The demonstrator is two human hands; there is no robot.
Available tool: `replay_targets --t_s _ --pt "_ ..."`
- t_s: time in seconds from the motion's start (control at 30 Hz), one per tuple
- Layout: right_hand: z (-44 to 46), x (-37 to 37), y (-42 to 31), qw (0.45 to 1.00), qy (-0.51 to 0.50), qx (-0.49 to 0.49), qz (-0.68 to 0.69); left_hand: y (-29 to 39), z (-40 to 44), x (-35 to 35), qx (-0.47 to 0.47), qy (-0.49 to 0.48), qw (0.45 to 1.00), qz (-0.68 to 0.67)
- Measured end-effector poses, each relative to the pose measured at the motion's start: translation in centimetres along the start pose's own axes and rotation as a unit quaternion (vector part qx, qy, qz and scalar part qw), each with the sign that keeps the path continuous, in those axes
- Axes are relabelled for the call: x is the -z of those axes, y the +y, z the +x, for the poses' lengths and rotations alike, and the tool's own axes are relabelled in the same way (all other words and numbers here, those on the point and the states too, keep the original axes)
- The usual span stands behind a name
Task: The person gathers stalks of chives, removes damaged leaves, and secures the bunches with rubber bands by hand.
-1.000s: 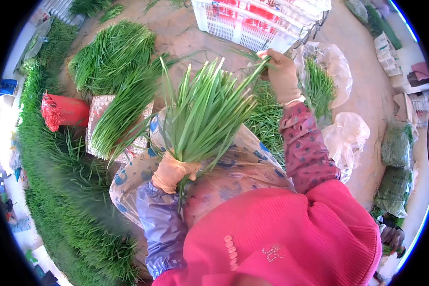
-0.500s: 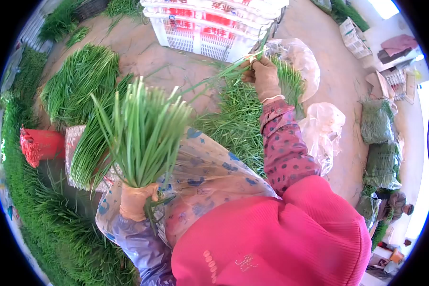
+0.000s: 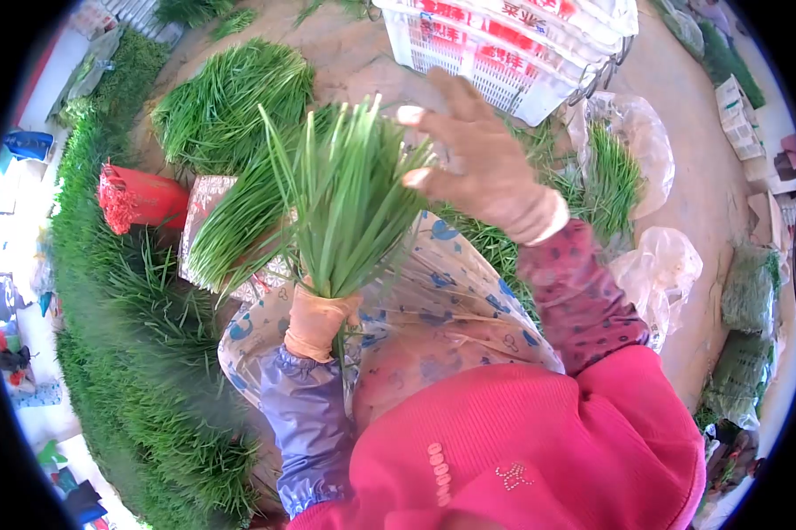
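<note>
My gloved left hand (image 3: 321, 320) is closed round the lower part of a bunch of garlic chives (image 3: 349, 199), whose cut pale ends point up. Just right of the bunch's top, my gloved right hand (image 3: 482, 163) is raised with its fingers spread and nothing in them. Two light fingertips show at the glove's end, close to the stalks; whether they touch I cannot tell. Below the left hand lies my lap, under a clear plastic apron (image 3: 469, 291) with blue prints. More chives (image 3: 257, 225) rest on a patterned box (image 3: 208, 199) to the left.
A big heap of chives (image 3: 230, 106) lies on the floor ahead. White plastic crates (image 3: 469, 53) are stacked at the top. A red bundle (image 3: 146, 199) stands left, beside a long bank of greens (image 3: 142, 371). Plastic bags (image 3: 663, 274) and bagged greens (image 3: 747, 291) are on the right.
My right hand has come back from the far right to the bunch; the strands it held are gone from it and its fingers have spread. The view has shifted left.
</note>
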State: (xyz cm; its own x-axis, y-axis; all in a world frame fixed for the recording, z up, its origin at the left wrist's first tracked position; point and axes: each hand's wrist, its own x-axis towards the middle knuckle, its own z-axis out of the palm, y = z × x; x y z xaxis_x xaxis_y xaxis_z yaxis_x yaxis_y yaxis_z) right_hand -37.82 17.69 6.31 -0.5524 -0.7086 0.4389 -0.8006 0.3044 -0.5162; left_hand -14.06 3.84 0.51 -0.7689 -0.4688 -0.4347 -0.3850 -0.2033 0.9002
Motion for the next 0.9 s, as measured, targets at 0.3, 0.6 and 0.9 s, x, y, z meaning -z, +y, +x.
replay_targets --t_s 0.3,0.6,0.9 --pt "-1.1 -4.8 2.9 0.982 -0.014 -0.160 0.101 -2.8 0.0 1.3 -0.081 0.021 0.982 0.172" --pt "-1.5 0.5 6.6 0.988 0.133 -0.077 -0.020 -3.7 1.3 0.9 -0.095 -0.047 0.932 0.347" --pt "-2.2 -3.0 1.7 0.988 -0.010 0.155 0.024 1.8 -0.2 -1.5 -0.039 0.071 0.872 0.482"
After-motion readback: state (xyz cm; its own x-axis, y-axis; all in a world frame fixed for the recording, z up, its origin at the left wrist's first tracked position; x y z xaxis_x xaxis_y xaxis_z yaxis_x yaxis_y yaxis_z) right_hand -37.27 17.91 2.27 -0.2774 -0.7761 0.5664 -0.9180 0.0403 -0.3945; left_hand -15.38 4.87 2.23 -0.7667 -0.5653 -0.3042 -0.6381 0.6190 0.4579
